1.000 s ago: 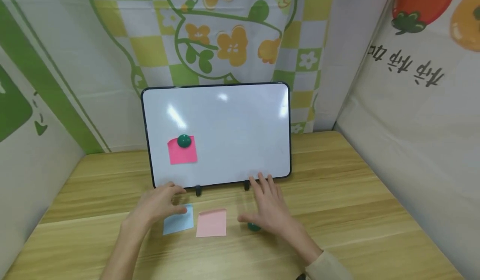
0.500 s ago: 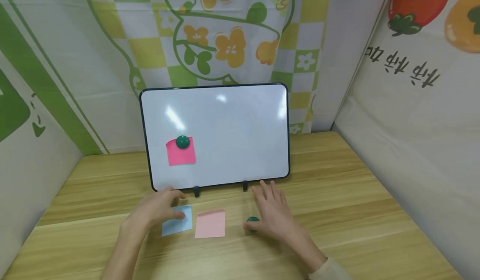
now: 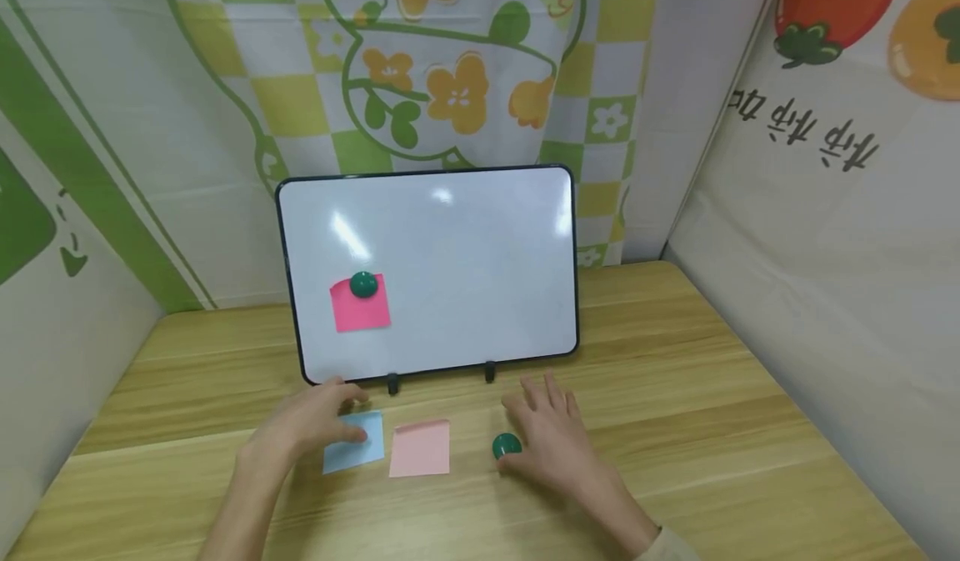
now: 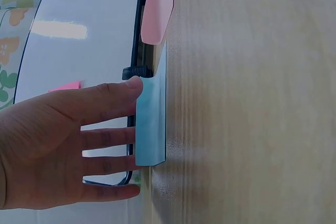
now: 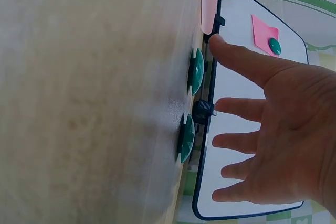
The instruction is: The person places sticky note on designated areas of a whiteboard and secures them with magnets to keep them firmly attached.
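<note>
My left hand [image 3: 300,428] hovers with fingers spread over a light blue sticky note [image 3: 356,456], its thumb overlapping the note in the head view. Beside that lies a pale pink sticky note [image 3: 420,451], its top edge slightly curled. My right hand [image 3: 553,444], fingers apart and holding nothing, is over the table near a round green magnet [image 3: 506,444]. The right wrist view shows a second green magnet [image 5: 187,138] on the table; in the head view the hand hides it. A whiteboard [image 3: 465,261] stands behind, bearing a bright pink sticky note [image 3: 362,315] under another green magnet [image 3: 364,284].
Two black feet [image 3: 490,372] support the whiteboard at its lower edge. The wooden table [image 3: 720,461] stretches out on both sides. A printed curtain [image 3: 300,102] hangs behind the board, and cloth walls [image 3: 825,252] close in the sides.
My right hand has drawn back from the board's lower edge, and its thumb now covers less of the green magnet. The left hand has barely moved; the notes lie as before.
</note>
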`<state>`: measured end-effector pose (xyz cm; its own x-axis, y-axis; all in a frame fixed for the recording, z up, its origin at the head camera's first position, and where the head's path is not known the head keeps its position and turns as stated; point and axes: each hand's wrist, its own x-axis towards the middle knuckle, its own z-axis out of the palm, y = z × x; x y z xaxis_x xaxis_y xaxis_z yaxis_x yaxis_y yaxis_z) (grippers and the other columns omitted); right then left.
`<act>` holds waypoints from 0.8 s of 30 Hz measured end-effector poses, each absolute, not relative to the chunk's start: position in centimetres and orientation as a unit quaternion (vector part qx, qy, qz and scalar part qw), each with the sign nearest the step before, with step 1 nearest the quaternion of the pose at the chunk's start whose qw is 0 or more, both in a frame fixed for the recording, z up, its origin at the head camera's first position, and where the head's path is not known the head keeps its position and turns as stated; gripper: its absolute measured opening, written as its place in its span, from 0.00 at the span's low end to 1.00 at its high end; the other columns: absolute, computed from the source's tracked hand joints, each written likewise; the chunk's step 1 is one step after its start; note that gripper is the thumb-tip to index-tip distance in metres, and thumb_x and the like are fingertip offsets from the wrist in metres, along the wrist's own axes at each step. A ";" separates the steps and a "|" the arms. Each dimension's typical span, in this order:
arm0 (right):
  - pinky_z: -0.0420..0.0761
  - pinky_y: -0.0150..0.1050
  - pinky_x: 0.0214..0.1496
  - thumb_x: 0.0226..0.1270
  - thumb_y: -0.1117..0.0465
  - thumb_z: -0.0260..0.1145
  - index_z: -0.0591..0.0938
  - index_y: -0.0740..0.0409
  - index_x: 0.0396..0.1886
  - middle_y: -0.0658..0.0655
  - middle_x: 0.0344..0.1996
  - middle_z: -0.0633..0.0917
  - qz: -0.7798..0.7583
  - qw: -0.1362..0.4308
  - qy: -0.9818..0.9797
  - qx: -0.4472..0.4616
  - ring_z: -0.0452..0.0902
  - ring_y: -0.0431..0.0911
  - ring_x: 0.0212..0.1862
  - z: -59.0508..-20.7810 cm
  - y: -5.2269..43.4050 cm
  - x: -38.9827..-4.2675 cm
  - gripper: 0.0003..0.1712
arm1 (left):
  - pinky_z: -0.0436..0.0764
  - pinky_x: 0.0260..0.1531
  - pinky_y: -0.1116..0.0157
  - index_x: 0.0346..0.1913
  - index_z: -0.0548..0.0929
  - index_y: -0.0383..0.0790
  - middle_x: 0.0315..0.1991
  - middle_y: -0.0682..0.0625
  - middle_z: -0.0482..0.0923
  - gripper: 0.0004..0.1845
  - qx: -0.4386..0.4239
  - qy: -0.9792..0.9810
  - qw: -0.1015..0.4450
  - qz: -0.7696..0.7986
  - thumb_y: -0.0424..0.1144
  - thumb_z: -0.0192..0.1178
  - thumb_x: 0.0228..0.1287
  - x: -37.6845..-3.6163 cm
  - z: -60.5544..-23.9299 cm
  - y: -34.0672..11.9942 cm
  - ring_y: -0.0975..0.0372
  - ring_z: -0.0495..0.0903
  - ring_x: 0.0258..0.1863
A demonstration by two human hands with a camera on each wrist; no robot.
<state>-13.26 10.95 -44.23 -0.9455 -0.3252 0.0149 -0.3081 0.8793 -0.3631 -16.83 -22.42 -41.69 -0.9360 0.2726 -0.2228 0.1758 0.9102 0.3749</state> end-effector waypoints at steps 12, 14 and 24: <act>0.51 0.73 0.72 0.44 0.47 0.82 0.78 0.52 0.65 0.66 0.73 0.66 -0.195 0.018 0.967 -0.165 0.46 0.70 0.77 -44.6 11.2 -13.3 0.44 | 0.79 0.48 0.45 0.54 0.83 0.42 0.47 0.47 0.80 0.25 0.115 0.968 0.133 0.179 0.46 0.74 0.52 -17.0 -41.9 -22.6 0.51 0.82 0.48; 0.51 0.73 0.71 0.44 0.48 0.82 0.79 0.51 0.64 0.66 0.72 0.66 -0.197 0.018 0.966 -0.167 0.46 0.70 0.77 -44.6 11.2 -13.3 0.43 | 0.79 0.48 0.45 0.53 0.83 0.42 0.46 0.46 0.81 0.25 0.115 0.968 0.132 0.181 0.45 0.74 0.52 -17.0 -41.8 -22.7 0.50 0.82 0.48; 0.51 0.75 0.70 0.43 0.53 0.82 0.87 0.46 0.52 0.64 0.70 0.71 -0.196 0.023 0.964 -0.179 0.50 0.71 0.75 -44.7 11.4 -13.2 0.30 | 0.79 0.48 0.43 0.54 0.83 0.43 0.47 0.46 0.81 0.24 0.106 0.968 0.142 0.177 0.45 0.74 0.53 -16.8 -41.6 -22.9 0.50 0.82 0.48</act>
